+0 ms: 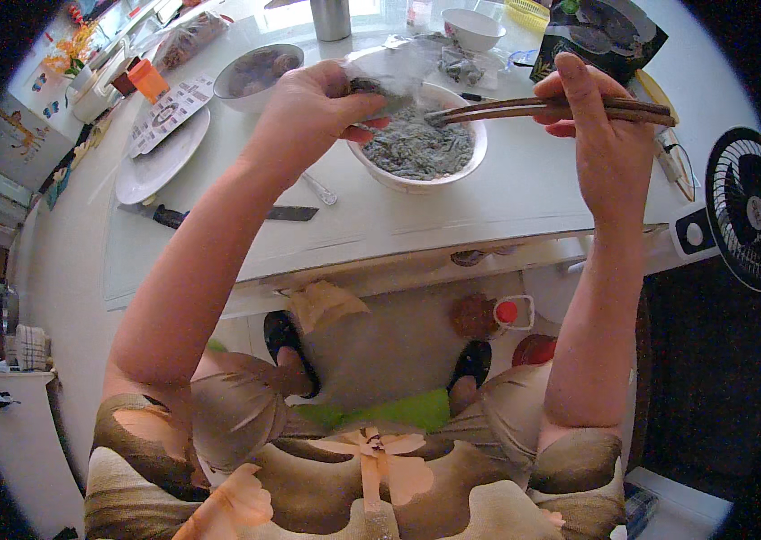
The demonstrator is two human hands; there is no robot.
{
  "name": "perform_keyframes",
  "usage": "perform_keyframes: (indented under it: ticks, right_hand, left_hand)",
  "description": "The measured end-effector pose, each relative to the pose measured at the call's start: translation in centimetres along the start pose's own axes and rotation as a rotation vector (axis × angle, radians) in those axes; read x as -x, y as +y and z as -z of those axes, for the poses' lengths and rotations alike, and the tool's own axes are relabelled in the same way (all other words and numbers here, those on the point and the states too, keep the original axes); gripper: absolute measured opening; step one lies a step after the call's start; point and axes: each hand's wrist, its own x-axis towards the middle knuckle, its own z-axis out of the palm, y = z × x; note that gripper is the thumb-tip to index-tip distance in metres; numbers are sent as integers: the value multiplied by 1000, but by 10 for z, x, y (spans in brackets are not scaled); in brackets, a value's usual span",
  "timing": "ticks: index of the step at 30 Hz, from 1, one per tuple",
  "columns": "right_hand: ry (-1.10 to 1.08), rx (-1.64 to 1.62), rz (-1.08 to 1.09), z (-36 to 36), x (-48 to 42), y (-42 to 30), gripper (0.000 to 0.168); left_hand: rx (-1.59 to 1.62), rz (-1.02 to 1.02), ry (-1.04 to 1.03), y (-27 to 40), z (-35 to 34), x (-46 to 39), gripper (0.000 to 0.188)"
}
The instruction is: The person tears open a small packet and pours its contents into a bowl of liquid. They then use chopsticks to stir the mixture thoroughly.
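Observation:
A white bowl point(478, 152) on the table holds a lumpy grey-green mixture point(421, 145). Brown wooden chopsticks point(522, 111) lie in the grip of my right hand point(600, 128), their tips touching the mixture at the bowl's far right. Over the bowl's far left side, my left hand point(313, 111) pinches what looks like a clear plastic bag point(394, 74). Something dark shows by the thumb, too blurred to name. Behind the bowl, more clear plastic with grey contents point(458, 67) lies on the table.
A knife point(293, 213) and a metal spoon point(320, 189) lie near my left forearm. Farther left are a white plate point(164, 165) and a bowl of dark round things point(259, 74). A black printed package point(596, 40) stands back right, a fan point(745, 209) at the right edge.

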Motion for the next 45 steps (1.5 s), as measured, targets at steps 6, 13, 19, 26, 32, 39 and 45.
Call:
perform_keyframes:
  ticks: [6, 13, 19, 26, 32, 39, 45]
  right_hand:
    - [85, 5, -43, 16, 0, -14, 45]
    - [92, 8, -53, 13, 1, -18, 45]
    - [31, -16, -27, 7, 2, -15, 42]
    - [78, -81, -12, -7, 4, -13, 42]
    - [77, -2, -32, -2, 0, -7, 42]
    - [32, -122, -40, -17, 2, -3, 42]
    - [96, -80, -15, -11, 0, -9, 40]
  left_hand:
    - [-130, 58, 34, 9, 3, 0, 18]
    - [-100, 24, -15, 5, 6, 1, 19]
    - [-69, -19, -36, 2, 9, -1, 25]
    - [27, -4, 31, 6, 4, -2, 33]
    - [88, 22, 46, 2, 7, -2, 32]
    - [159, 48, 56, 3, 8, -2, 31]
    - [93, 51, 36, 5, 9, 0, 33]
